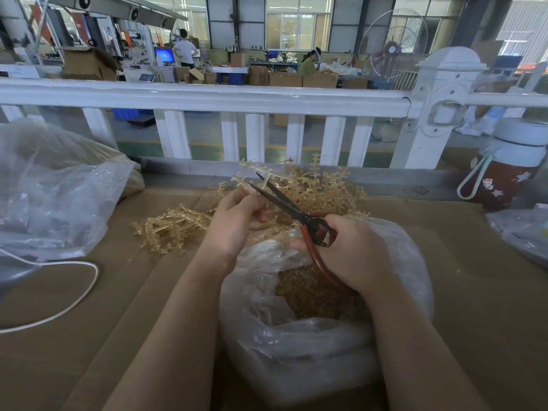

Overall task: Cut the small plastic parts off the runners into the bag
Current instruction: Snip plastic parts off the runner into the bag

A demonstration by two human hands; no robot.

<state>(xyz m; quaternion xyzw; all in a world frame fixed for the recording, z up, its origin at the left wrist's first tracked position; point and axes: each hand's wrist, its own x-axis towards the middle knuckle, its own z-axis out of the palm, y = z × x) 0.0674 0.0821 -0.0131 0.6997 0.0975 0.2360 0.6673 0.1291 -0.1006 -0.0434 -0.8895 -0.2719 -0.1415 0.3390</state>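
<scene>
Runners [311, 185] heaped on cardboard-covered table [118, 292] beside railing [207, 99].

A white railing [207, 97] with a capped post [439, 114] runs along the far edge of a cardboard-covered table [103, 292]. A large crumpled plastic sack [50, 191] lies at the left, a white cable [74, 295] looping just in front of it. At the right stands a red bottle [504, 170] with a white lid and strap. Beyond the railing, cardboard boxes [296, 78], a blue monitor [164, 56] and a standing fan [393, 46] fill a workshop floor.
</scene>
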